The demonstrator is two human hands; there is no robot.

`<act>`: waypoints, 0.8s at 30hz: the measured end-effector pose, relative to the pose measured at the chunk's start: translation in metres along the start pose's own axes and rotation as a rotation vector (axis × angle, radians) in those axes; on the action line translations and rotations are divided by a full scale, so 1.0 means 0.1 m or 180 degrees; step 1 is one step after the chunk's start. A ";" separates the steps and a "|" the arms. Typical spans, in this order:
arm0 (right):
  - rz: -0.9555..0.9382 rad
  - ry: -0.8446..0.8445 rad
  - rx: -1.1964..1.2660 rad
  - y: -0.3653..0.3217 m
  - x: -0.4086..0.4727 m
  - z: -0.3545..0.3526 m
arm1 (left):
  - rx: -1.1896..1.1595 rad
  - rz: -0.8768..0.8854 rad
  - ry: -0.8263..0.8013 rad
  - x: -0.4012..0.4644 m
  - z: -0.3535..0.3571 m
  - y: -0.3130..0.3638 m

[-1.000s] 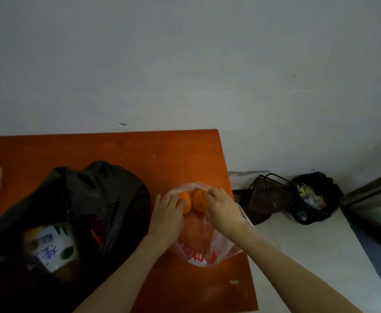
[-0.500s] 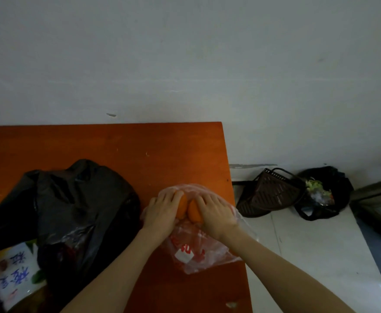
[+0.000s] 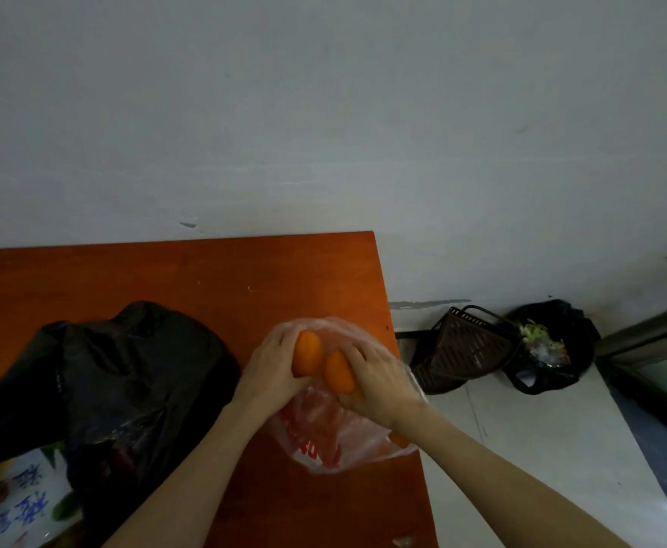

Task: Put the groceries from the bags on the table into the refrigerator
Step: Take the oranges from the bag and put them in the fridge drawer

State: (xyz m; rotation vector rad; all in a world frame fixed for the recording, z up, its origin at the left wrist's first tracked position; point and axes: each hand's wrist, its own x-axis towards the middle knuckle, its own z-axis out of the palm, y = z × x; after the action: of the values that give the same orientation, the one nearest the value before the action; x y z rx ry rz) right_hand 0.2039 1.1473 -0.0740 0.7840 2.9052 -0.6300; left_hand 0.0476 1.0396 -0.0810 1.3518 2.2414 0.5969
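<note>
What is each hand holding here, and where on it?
Left hand grips one orange round its side; right hand grips the other orange likewise.

Left hand (image 3: 272, 369) fingers (image 3: 284, 336) round one orange (image 3: 307, 353); right hand (image 3: 379, 383) fingers (image 3: 357, 355) round second orange (image 3: 339, 371), just right of first, touching. Both over thin bag (image 3: 324, 441) on bench (image 3: 205, 278), near its right edge. Big bag (image 3: 126, 373) left of fingers, carton (image 3: 27, 504) in its mouth. Right of fingers, on floor (image 3: 541, 448): basket (image 3: 466, 350), then bin (image 3: 553, 350), by wall (image 3: 324, 112).
</note>
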 end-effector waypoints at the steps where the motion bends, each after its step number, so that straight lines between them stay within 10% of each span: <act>1: 0.0021 0.0130 0.0114 -0.01 0.00 -0.05 | -0.0196 -0.0045 0.0059 -0.01 -0.08 0.05; 10: 0.0686 0.0268 0.0372 -0.31 -0.16 -0.35 | -0.0555 -0.0410 0.0046 -0.19 -0.65 0.39; 24: 0.1514 0.1543 0.1198 -1.02 -1.15 -0.52 | -0.0292 0.0671 -0.0126 -0.76 -0.94 0.48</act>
State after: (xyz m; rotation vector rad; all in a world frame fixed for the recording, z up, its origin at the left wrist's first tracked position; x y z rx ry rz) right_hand 0.2552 1.0342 0.0301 1.8308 2.8220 -1.0595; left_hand 0.0586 0.9794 0.0338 1.5499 2.0291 0.7290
